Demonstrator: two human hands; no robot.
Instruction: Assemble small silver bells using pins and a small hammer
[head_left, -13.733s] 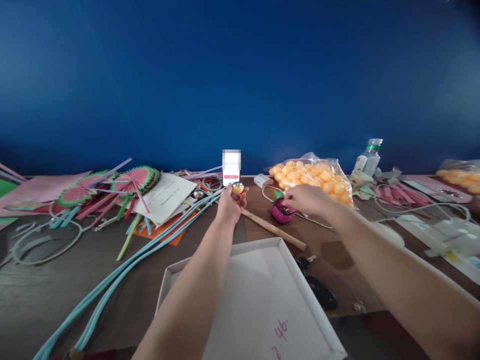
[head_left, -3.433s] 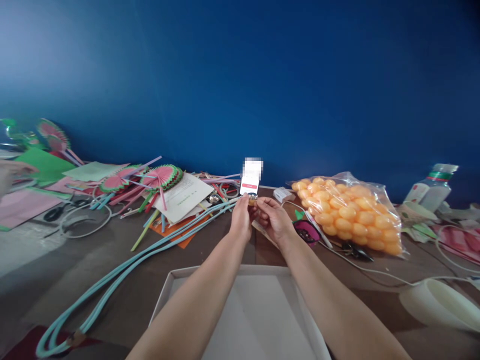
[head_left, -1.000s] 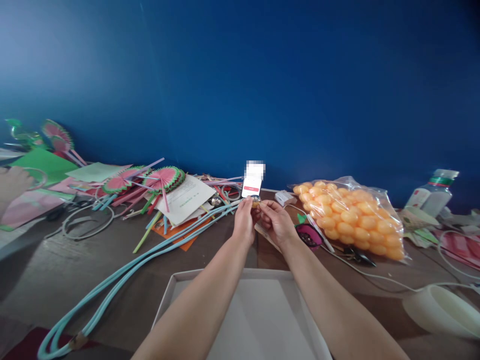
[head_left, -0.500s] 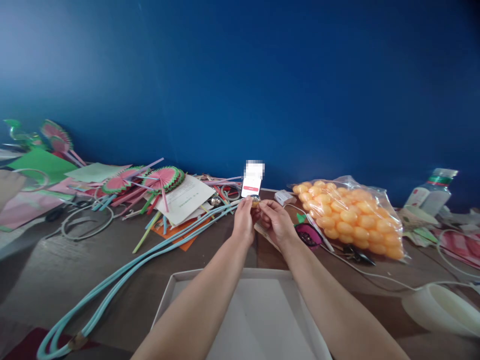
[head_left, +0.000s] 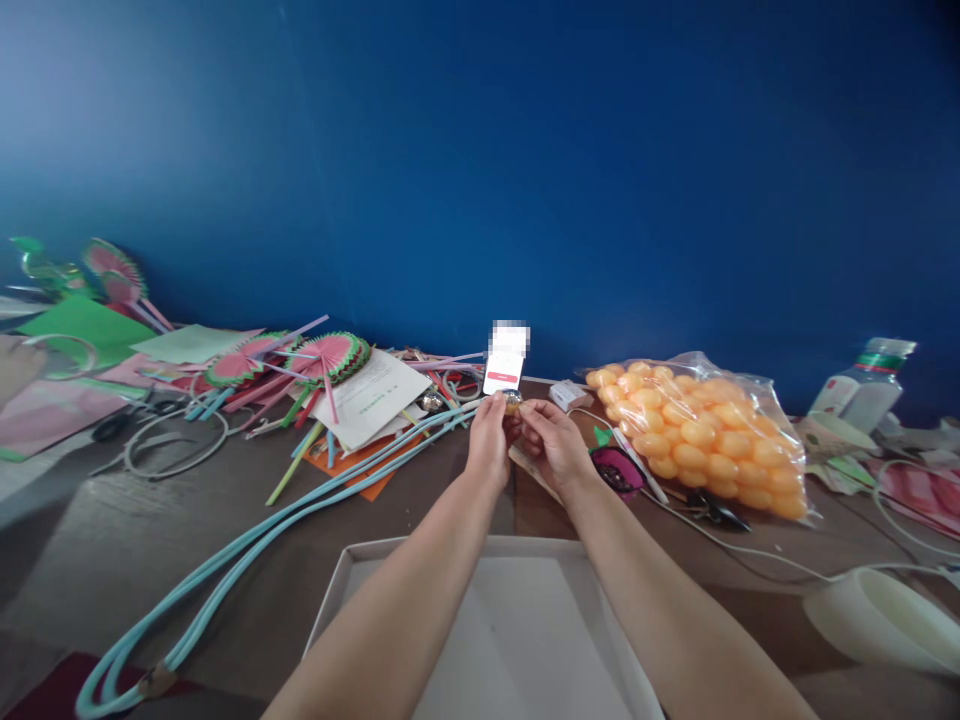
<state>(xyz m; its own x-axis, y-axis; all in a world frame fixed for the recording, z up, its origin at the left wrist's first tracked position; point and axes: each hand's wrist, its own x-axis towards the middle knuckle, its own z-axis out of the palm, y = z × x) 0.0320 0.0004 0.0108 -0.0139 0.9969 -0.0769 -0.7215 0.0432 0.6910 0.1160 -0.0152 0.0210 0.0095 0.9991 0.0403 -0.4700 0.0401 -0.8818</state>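
Note:
My left hand (head_left: 487,440) and my right hand (head_left: 551,442) meet above the brown table, fingertips pinched together on a small round orange ball (head_left: 512,402) with something shiny on it. Most of the ball is hidden by my fingers. Just behind it stands a small white card with a red strip (head_left: 503,371). A pink dish of dark bits (head_left: 616,468) lies right of my right hand. Below my forearms sits a white tray (head_left: 337,590).
A clear bag of orange balls (head_left: 697,425) lies at the right, with a plastic bottle (head_left: 862,385) and white bowl (head_left: 877,615) beyond. Blue tubes (head_left: 247,545), coloured straws, paper fans (head_left: 330,355) and sheets cover the left. Another person's hand (head_left: 11,365) shows at the far left.
My two hands hold the same pinch on the ball, hardly moving. The other person's hand at the far left edge has shifted.

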